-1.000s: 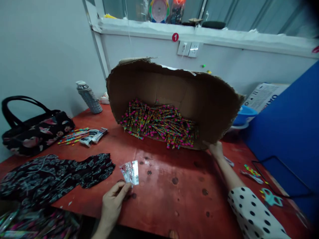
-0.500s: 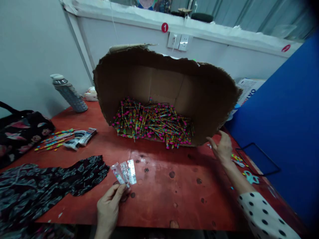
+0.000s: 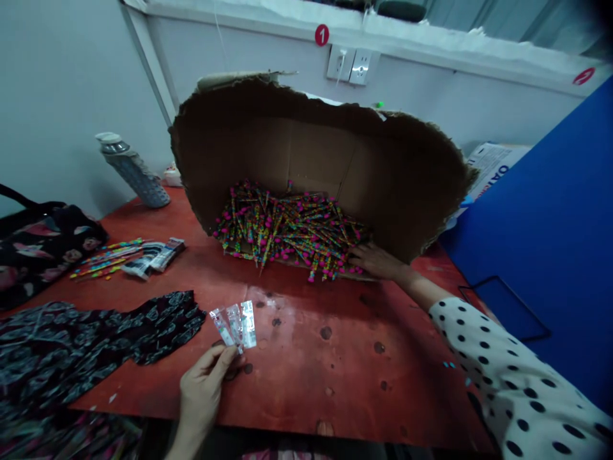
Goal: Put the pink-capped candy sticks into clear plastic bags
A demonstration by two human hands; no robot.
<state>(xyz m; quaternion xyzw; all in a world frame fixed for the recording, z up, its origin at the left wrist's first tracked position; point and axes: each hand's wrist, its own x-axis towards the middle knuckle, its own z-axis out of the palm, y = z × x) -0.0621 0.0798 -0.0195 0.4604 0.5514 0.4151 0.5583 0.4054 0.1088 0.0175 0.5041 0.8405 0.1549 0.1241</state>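
Note:
My left hand [image 3: 208, 380] is closed, pinching three small clear plastic packets [image 3: 234, 324] fanned out over the red table. My right hand [image 3: 372, 259] reaches into the open cardboard box [image 3: 316, 150], at the right side of a pile of colourful beaded sticks with pink tips [image 3: 287, 230]. Its fingers touch the pile, but they are partly hidden among the sticks, so whether they hold one cannot be made out.
On the red table [image 3: 354, 377] at left lie a dark patterned cloth [image 3: 143, 326], silver-black packets [image 3: 156, 257], colourful sticks [image 3: 108, 257], a floral bag [image 3: 48, 249] and a bottle [image 3: 136, 176]. A blue panel [image 3: 541, 223] and black wire frame [image 3: 527, 313] are at right.
My right hand has moved left from beside the box's right edge into the box, onto the pile. My left hand still holds the packets. The view has shifted slightly.

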